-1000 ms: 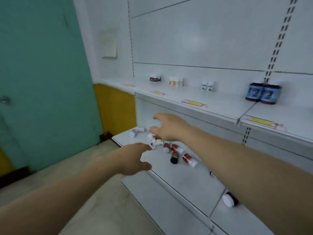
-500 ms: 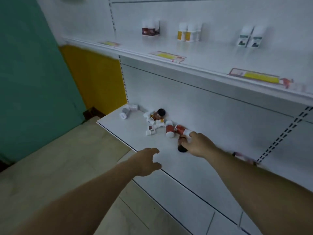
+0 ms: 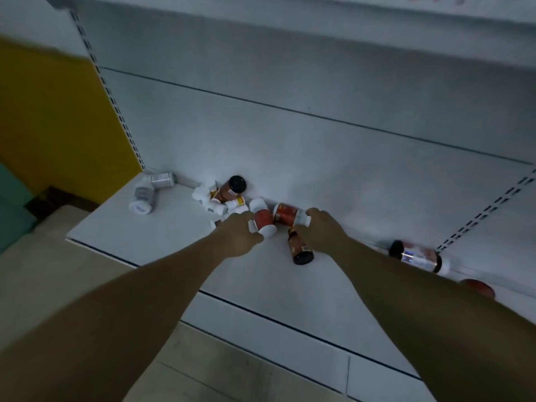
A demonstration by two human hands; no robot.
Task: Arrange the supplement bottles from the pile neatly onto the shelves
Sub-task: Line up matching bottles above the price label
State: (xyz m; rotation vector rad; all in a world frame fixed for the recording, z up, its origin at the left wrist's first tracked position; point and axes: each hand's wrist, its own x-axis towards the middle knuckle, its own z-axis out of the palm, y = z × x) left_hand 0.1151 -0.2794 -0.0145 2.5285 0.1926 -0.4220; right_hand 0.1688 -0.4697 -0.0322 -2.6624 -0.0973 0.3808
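Observation:
A pile of supplement bottles (image 3: 220, 198) lies on the low white shelf (image 3: 162, 230) against the back panel: small white ones and a brown bottle with a black cap (image 3: 233, 188). My left hand (image 3: 239, 237) curls round a red bottle with a white cap (image 3: 263, 221) at the pile's right end. My right hand (image 3: 323, 232) grips the white cap end of a second red bottle (image 3: 285, 213) lying beside it. A dark brown bottle (image 3: 300, 249) lies under my right wrist.
Two grey-labelled white bottles (image 3: 143, 195) lie apart near the shelf's left end. A black-capped bottle (image 3: 417, 256) and a red one (image 3: 478, 287) lie further right. The upper shelf (image 3: 377, 15) overhangs. A yellow wall (image 3: 52, 117) and the floor (image 3: 43, 285) are to the left.
The view has dropped close to the low shelf. My left hand reached forward from the shelf edge to a red bottle. My right hand shifted from the dark bottle to the other red bottle.

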